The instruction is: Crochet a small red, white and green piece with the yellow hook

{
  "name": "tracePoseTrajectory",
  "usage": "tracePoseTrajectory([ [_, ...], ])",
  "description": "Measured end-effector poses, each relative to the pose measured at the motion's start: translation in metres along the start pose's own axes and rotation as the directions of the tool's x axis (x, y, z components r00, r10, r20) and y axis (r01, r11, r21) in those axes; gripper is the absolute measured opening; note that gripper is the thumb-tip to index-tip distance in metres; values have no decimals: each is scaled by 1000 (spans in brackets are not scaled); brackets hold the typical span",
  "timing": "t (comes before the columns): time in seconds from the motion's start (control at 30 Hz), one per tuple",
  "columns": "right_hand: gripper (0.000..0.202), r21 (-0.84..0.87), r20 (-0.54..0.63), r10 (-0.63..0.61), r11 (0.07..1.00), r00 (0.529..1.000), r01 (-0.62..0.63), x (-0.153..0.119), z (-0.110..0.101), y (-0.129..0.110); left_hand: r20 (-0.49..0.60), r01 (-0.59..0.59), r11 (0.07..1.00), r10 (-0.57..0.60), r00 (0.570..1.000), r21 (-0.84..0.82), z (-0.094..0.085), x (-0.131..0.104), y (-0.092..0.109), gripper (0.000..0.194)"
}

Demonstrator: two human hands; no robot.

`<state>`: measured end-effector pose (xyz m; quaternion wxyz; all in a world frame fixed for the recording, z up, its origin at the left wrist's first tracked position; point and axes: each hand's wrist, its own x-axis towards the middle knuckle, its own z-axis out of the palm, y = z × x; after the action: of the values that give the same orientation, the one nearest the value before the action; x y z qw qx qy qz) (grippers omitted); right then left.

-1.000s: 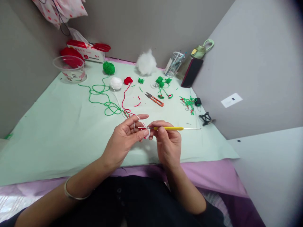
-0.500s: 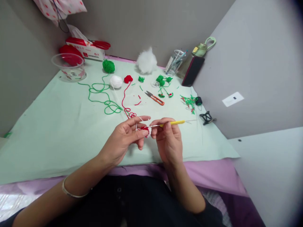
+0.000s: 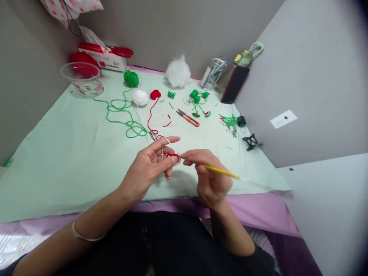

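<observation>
My left hand [image 3: 151,163] pinches a small red and white crochet piece [image 3: 174,158] between thumb and fingers, its index finger stretched out with white yarn running over it. In my right hand [image 3: 214,178] is a crochet hook with a yellow handle [image 3: 221,170], its shaft pointing left toward the piece. The hook's tip is too small to make out against the work. White yarn leads back to a white yarn ball [image 3: 140,97], and red yarn from a small red ball [image 3: 155,94] ends near my left hand.
Orange thread snips [image 3: 188,118] lie beyond my hands. Behind are a green yarn ball [image 3: 131,78], white stuffing [image 3: 178,73], small green crochet pieces [image 3: 196,96], a plastic tub [image 3: 86,86], a tissue box [image 3: 110,61], a pen cup [image 3: 212,74] and a phone [image 3: 235,85]. Yarn scraps [image 3: 230,122] lie right.
My right hand has turned and shifted right and down, so the hook's handle now slants down to the right. The left hand, with the crochet piece, has moved slightly left.
</observation>
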<state>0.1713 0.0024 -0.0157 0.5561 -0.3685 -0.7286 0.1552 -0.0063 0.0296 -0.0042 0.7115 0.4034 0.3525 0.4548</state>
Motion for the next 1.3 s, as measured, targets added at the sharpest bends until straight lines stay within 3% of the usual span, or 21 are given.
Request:
tracePoseTrajectory([
  [0.13, 36, -352, 88, -234, 902, 968, 250, -7, 4, 6, 11, 49, 995, -48, 999, -92, 2, 0, 0, 59],
  [0.2, 38, -395, 60, -267, 879, 962, 269, -9, 7, 7, 60, 141, 974, -133, 989, -177, 2, 0, 1, 56],
  [0.27, 33, -298, -45, -187, 940, 981, 166, -8, 9, 6, 95, 218, 946, -201, 975, -238, 1, 0, 3, 50],
  [0.37, 25, 63, -216, 88, 995, 972, -76, -2, 10, 2, 66, 208, 947, -197, 978, -245, 0, 1, 6, 44],
  [0.47, 21, 309, -174, 255, 931, 951, -193, 4, 13, 0, 60, 143, 973, -134, 989, -182, 3, 1, 7, 46],
  [0.6, 21, 245, -153, 212, 954, 965, -171, 3, 17, 0, 52, 81, 990, -75, 996, -119, 9, -1, 4, 47],
  [0.7, 26, 91, -144, 159, 985, 977, -147, -4, 18, 0, 2, 64, 987, -64, 998, -149, 11, -1, 0, 52],
  [0.83, 29, -125, -125, 36, 991, 992, -51, -8, 16, 1, 59, 195, 938, -185, 981, -288, 8, 4, -2, 41],
  [0.9, 22, -41, -189, 111, 992, 976, -120, -5, 13, 1, 88, 251, 910, -235, 968, -329, 4, 6, 0, 36],
  [0.97, 19, 160, -257, 278, 957, 926, -243, 0, 11, 1, 74, 236, 916, -224, 972, -324, 1, 7, 2, 34],
  [1.07, 19, 400, -164, 436, 849, 885, -344, 6, 12, 2, 26, 138, 962, -136, 990, -237, 2, 5, 4, 35],
  [1.17, 17, 464, -73, 432, 813, 899, -352, 6, 16, 5, 0, 62, 990, -63, 998, -126, 5, 2, 2, 38],
  [1.3, 15, 460, -99, 438, 816, 894, -349, 4, 16, 5, -21, 33, 996, -35, 999, -87, 5, 0, -1, 41],
])
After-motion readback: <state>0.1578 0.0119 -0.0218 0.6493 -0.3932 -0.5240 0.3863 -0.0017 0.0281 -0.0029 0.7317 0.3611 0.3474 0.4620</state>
